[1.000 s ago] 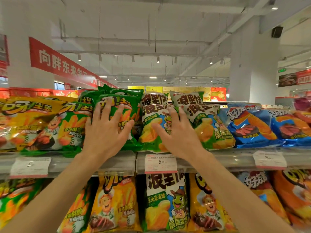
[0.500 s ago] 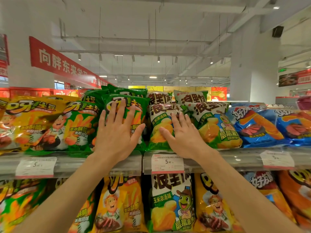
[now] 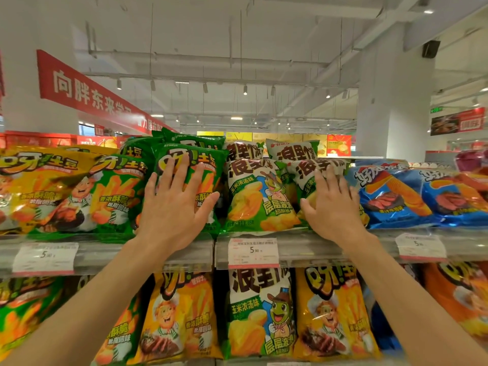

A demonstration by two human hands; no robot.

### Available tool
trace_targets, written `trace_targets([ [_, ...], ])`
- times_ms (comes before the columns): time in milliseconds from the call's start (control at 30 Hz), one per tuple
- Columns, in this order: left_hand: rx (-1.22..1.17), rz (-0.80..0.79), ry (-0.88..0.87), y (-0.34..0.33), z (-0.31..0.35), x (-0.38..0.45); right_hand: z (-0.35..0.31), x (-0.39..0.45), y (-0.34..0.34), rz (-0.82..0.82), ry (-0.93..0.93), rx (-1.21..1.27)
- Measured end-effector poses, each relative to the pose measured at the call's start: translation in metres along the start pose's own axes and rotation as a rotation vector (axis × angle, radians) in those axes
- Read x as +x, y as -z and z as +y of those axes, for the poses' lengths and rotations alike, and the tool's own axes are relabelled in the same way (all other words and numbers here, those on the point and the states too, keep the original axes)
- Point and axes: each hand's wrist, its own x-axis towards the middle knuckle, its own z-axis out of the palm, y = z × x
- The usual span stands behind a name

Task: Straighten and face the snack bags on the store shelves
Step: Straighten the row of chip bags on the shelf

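Note:
Snack bags stand in a row on the upper shelf. My left hand lies flat, fingers spread, on the front of a green fries bag. My right hand presses with straight fingers on a green-and-white corn chip bag that leans to the right. Between my hands an identical corn chip bag stands upright, facing out. Behind these fronts more bags of the same kinds poke up.
Yellow and green fries bags fill the shelf to the left, blue bags to the right. Price tags hang on the shelf rail. The lower shelf holds more bags. A white pillar rises behind.
My right hand has moved right, from the middle corn chip bag to the leaning one beside it. My left hand stays flat on the green fries bag, which now stands a bit more upright.

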Motion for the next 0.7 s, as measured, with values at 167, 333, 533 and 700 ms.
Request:
trace_targets([
  [167, 0.0, 0.004, 0.001, 0.0, 0.0, 0.0, -0.002, 0.0, 0.004, 0.065, 0.062, 0.07],
  [333, -0.002, 0.039, -0.004, -0.002, 0.0, -0.002, 0.002, 0.001, -0.007, -0.064, 0.027, -0.032],
  [533, 0.009, 0.134, -0.009, 0.003, 0.006, -0.007, 0.0, -0.002, -0.008, 0.017, 0.039, 0.019],
  [700, -0.272, 0.246, -0.039, 0.011, 0.003, -0.015, -0.004, -0.026, 0.007, 0.247, 0.095, 0.362],
])
